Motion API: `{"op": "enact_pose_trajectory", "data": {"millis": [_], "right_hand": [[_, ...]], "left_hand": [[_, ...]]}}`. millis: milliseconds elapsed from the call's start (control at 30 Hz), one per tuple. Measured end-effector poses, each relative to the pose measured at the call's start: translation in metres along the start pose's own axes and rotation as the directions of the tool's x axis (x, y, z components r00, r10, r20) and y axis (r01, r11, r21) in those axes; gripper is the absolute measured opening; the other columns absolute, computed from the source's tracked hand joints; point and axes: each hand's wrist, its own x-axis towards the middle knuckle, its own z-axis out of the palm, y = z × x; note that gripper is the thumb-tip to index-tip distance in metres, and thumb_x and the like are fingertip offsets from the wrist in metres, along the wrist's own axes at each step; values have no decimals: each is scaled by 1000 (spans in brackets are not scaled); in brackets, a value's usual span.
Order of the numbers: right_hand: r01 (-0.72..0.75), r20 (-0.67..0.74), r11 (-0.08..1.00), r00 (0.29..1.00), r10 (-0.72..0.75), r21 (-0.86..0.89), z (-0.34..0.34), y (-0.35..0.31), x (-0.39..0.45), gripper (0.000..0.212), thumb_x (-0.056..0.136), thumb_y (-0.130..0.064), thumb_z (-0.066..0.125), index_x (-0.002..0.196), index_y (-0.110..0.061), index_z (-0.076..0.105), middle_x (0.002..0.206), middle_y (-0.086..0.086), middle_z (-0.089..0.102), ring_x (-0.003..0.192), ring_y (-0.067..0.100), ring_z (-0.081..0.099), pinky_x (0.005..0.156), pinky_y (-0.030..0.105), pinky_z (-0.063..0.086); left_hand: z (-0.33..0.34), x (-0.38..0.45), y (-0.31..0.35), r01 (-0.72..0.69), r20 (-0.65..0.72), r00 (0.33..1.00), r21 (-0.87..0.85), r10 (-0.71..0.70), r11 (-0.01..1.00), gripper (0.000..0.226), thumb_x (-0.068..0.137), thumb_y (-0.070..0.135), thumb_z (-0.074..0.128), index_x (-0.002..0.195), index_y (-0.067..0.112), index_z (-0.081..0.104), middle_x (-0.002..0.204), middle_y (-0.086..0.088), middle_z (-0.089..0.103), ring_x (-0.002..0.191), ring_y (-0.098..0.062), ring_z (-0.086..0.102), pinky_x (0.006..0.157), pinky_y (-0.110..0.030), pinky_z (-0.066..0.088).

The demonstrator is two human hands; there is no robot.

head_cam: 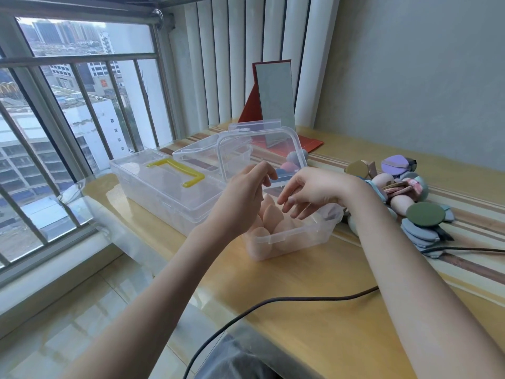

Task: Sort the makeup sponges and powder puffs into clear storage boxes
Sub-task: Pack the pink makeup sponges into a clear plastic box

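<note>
A small clear storage box [289,243] sits mid-table with its lid [262,149] raised upright behind it. Several peach makeup sponges [269,214] lie inside. My left hand [246,192] hovers over the box's left side, fingers loosely curled near the lid edge, holding nothing I can see. My right hand [308,191] hangs over the box's right side with relaxed fingers pointing down at the sponges. A heap of powder puffs and sponges [404,195] in purple, blue, green and pink lies on the table to the right.
A larger clear box with a yellow handle [175,170] stands to the left, and another open clear box [213,151] behind it. A red folding mirror [276,105] stands at the back. A dark cable [287,299] crosses the wooden table [314,324]. Window railing is at left.
</note>
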Motion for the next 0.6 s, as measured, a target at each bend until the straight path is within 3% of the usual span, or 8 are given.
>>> {"op": "enact_pose_trajectory", "data": {"millis": [133,200,267,367,433,467,500,600], "right_hand": [[25,-40,998,999,-23,62,-11,3,-7,23,97,0,50,103,-7,71,94,11,73,76,18,72,72,31,61],[62,-167,988,985,-38,142,-24,11,-13,23,95,2,52,94,-8,72,87,11,74,68,16,71,57,24,57],[93,-327,975,945,-22,202,-38,23,-17,20,93,1,53,88,-8,70,77,9,73,58,13,66,45,18,48],[60,-636,969,764,110,239,-59,53,-20,17,89,-4,53,83,-16,65,71,4,69,54,11,59,44,18,44],[-49,-806,982,564,180,185,-71,79,-26,17,84,-5,55,80,-19,64,77,2,69,70,19,63,63,25,50],[-129,-836,980,513,196,150,-75,92,-31,17,83,-4,56,79,-18,64,84,2,68,80,23,63,69,26,47],[-205,-836,972,508,208,117,-76,103,-35,17,83,-2,57,78,-16,64,92,0,66,84,24,60,69,25,42],[-398,-730,917,628,270,-4,-69,126,-38,16,83,-1,60,76,-13,67,100,-7,62,86,21,56,67,23,37]], "left_hand": [[0,2,2,7,19,1000,6,-7,1000,23,96,-3,40,106,12,54,103,-2,56,78,-13,51,66,-15,45],[0,4,5,37,38,999,-8,-36,999,22,98,1,38,107,14,53,103,0,55,79,-13,52,65,-13,43],[0,7,9,49,49,998,-34,-47,998,22,98,2,38,106,14,54,103,-1,56,81,-15,53,67,-20,45],[2,12,16,27,54,998,-38,-25,999,20,98,6,38,106,14,54,101,3,54,83,-15,51,69,-24,41],[2,18,18,11,61,998,-38,-9,999,20,99,8,38,106,14,55,100,5,52,83,-13,51,68,-20,40],[2,20,18,12,63,998,-43,-10,999,20,98,8,38,105,14,55,100,6,51,84,-14,52,68,-18,41],[2,23,18,19,62,998,-52,-16,998,20,98,7,38,104,14,55,100,5,52,85,-15,53,70,-19,43],[5,33,19,48,78,996,-70,-42,996,22,97,5,37,102,14,56,101,1,56,89,-17,55,77,-26,46]]}}
